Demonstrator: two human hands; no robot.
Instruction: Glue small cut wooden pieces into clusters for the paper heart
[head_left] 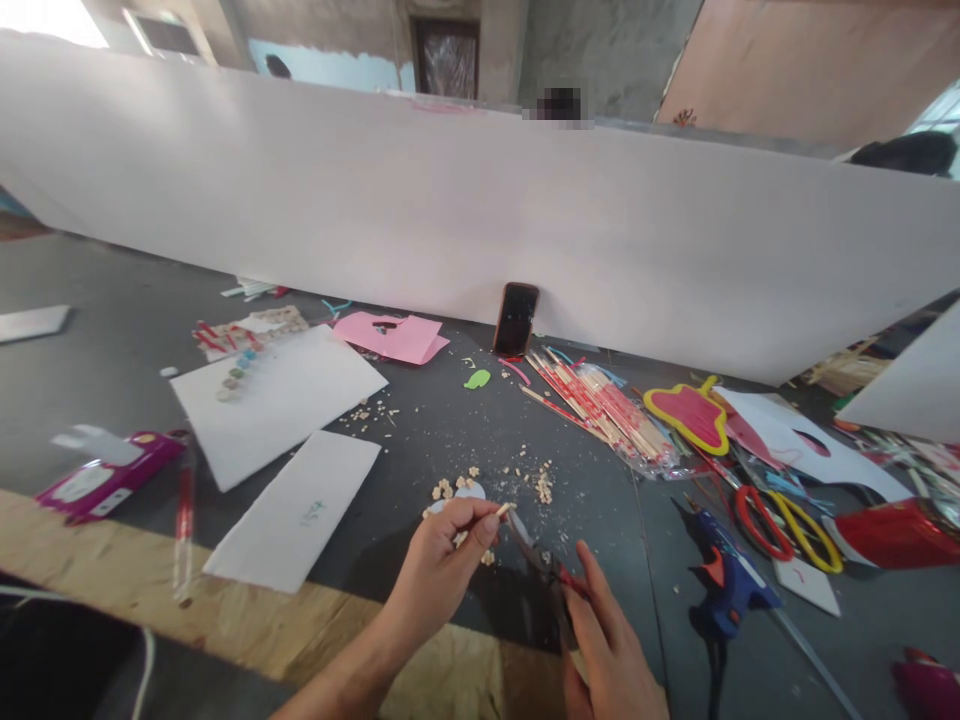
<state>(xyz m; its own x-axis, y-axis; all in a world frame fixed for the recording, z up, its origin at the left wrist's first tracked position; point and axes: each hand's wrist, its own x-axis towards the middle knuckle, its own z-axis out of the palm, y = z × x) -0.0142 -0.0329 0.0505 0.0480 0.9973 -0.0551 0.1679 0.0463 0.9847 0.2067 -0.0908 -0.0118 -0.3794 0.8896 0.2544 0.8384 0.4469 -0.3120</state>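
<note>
My left hand (450,550) pinches a short pale wooden stick (504,509) between thumb and fingertips. A pair of cutters (546,562) with dark metal jaws and red on its handles is in my right hand (611,640). Its jaws point at the stick's end, close to my left fingertips; whether they touch it I cannot tell. My right index finger is stretched out, the others curl round the handles. Beside and behind my left hand, small pale wooden pieces (444,488) lie around a white disc (471,490), partly hidden. More cut bits (544,485) are scattered beyond the cutters.
Wrapped chopsticks (611,410), a blue glue gun (731,575), scissors (761,522) and a red can (900,532) lie right. White boards (296,520), pink paper (397,338) and a purple tool (112,475) are left. A phone (516,318) leans on the white partition (375,200).
</note>
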